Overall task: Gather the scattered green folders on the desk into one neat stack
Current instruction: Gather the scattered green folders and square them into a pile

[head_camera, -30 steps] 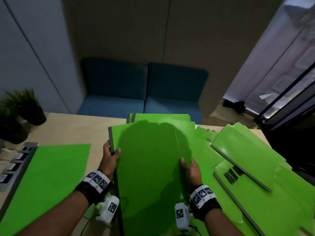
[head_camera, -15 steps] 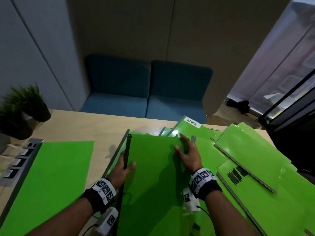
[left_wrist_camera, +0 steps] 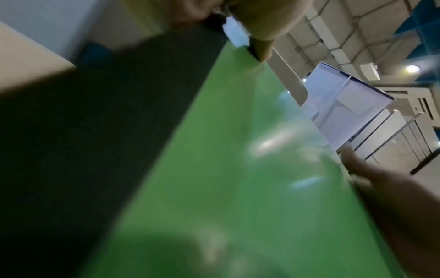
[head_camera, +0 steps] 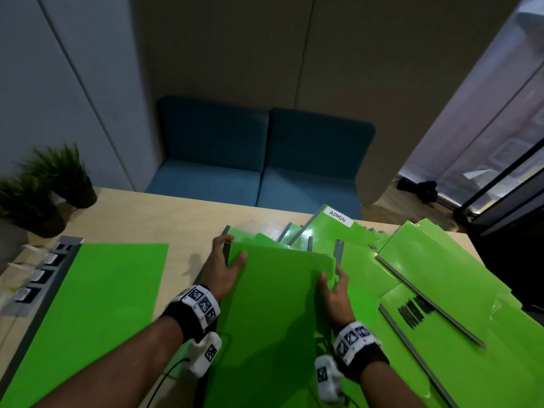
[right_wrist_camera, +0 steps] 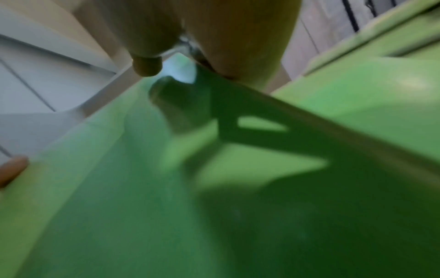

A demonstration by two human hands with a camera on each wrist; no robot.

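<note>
Glossy green folders (head_camera: 418,278) overlapping, askew, unstacked.

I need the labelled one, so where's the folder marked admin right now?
In the head view the admin folder lies at the desk's far edge, right of centre, just beyond the folder both hands hold.

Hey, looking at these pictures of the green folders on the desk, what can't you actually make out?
- Head view: how many folders lie under the top folder gripped by the left hand and right hand; it covers them.
- Head view: the black scribble on a right-side folder is unreadable; too small.
- Head view: the right pile is cut off by the frame edge.
- Both wrist views: blurred green; no folder edges countable.
</note>
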